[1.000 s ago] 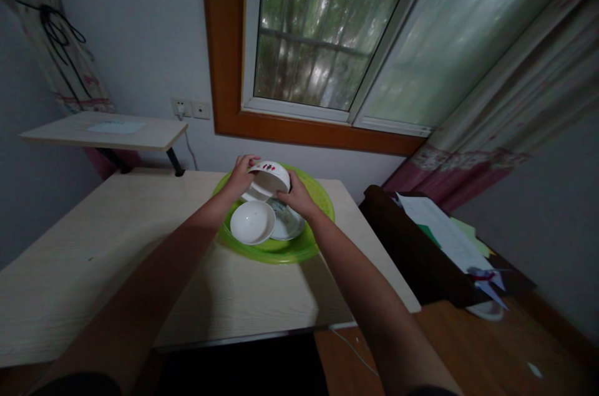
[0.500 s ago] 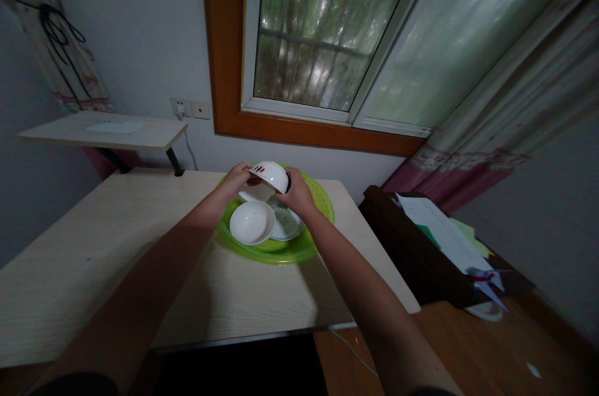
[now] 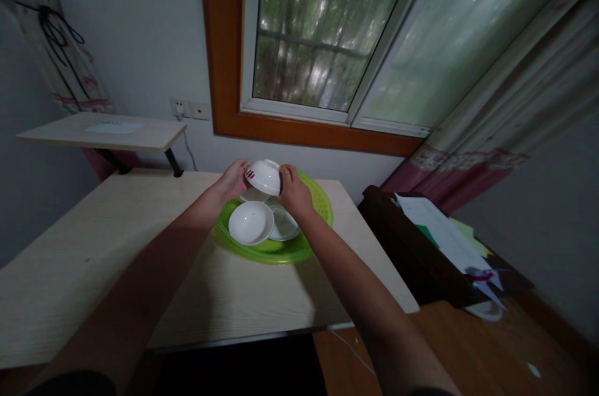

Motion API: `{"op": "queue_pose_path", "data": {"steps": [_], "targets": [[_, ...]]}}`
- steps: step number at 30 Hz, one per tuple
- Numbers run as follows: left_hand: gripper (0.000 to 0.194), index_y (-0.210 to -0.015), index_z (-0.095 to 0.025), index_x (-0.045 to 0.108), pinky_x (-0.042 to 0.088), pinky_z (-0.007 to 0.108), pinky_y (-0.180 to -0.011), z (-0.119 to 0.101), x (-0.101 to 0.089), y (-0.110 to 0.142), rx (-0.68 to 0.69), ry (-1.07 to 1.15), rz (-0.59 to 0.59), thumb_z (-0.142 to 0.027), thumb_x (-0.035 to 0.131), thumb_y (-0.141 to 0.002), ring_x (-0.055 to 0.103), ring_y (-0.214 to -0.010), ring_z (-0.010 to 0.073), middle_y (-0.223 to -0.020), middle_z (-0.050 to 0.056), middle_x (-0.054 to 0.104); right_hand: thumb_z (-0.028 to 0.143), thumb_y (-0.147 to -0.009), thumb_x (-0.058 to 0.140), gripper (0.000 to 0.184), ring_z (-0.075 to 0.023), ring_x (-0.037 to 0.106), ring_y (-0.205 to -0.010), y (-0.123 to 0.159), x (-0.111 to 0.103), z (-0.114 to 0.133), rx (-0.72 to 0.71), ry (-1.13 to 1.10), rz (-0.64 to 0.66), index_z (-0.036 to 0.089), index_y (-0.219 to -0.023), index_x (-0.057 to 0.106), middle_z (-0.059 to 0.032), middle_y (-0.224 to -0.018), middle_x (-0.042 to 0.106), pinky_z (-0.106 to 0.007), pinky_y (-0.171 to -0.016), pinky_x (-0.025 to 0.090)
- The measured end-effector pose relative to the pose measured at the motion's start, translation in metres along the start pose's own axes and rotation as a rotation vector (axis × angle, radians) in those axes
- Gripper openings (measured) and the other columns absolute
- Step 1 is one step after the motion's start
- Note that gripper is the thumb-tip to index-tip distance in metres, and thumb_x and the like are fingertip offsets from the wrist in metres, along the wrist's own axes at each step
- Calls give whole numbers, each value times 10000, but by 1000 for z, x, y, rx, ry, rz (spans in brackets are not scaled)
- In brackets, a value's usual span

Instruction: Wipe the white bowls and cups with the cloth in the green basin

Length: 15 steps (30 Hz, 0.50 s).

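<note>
A white bowl (image 3: 264,178) with a red and black print is tipped mouth-down, its foot facing up and away, above a green basket (image 3: 276,257). My left hand (image 3: 234,179) is closed on the bowl's left edge. Gripping the opposite side is my right hand (image 3: 296,191), where a dark patch by the fingers is too small to make out. Below, a second white bowl (image 3: 251,223) lies mouth-up at the basket's front left. Beside it is a pale plate or shallow dish (image 3: 284,225), partly covered. Another white rim (image 3: 254,194) shows under the held bowl.
The basket rests on a pale wooden table (image 3: 262,296) against the wall. A small raised shelf (image 3: 105,131) with a paper sheet stands at the table's back left. To the right is a dark brown cabinet or seat (image 3: 397,246) with papers on it. A window (image 3: 322,40) is behind.
The held bowl has turned so more of its outside and its foot show, and it has shifted slightly left. My left hand's fingers have moved along its edge. The bowls below stay put.
</note>
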<state>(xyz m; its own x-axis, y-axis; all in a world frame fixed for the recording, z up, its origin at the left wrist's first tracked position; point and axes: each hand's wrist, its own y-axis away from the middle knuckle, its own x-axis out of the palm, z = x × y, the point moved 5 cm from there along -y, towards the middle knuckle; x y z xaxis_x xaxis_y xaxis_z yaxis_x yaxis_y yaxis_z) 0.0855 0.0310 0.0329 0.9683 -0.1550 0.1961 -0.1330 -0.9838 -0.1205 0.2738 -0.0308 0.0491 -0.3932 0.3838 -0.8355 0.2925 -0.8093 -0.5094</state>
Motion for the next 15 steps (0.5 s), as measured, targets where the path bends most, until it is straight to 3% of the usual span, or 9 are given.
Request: {"op": "queue_pose_path", "data": {"steps": [3, 6, 10, 15], "targets": [[261, -1046, -175, 718, 596, 317, -705, 3, 6, 3, -100, 271, 87, -349, 752, -855, 687, -734, 196, -875, 95, 755, 152, -863, 666, 654, -319, 673, -1134, -1, 6, -1, -19, -14, -7, 199, -1485, 470, -184, -1545, 490, -446, -901, 610], [386, -1183, -165, 674, 570, 235, -706, -2, 5, 7, -87, 445, 44, -159, 789, -815, 681, -750, 139, -940, 60, 749, 90, -809, 674, 701, -312, 654, -1168, -3, 11, -5, -27, -80, -57, 193, -1470, 463, -186, -1526, 487, -453, -941, 610], [625, -1367, -190, 553, 574, 230, -749, -6, 1, 11, -99, 488, -50, -63, 788, -802, 690, -805, 129, -1000, 44, 736, 56, -767, 665, 739, -318, 585, -1296, -4, 16, -13, -59, -228, -113, 193, -1462, 454, -191, -1512, 461, -485, -1063, 566], [771, -1448, -209, 458, 560, 233, -709, -7, 3, 13, -59, 434, -22, -44, 803, -778, 667, -767, 126, -993, 31, 715, 10, -750, 572, 682, -293, 524, -1370, -4, 19, -27, -40, -360, -161, 181, -1407, 504, -180, -1453, 493, -496, -1198, 457]]}}
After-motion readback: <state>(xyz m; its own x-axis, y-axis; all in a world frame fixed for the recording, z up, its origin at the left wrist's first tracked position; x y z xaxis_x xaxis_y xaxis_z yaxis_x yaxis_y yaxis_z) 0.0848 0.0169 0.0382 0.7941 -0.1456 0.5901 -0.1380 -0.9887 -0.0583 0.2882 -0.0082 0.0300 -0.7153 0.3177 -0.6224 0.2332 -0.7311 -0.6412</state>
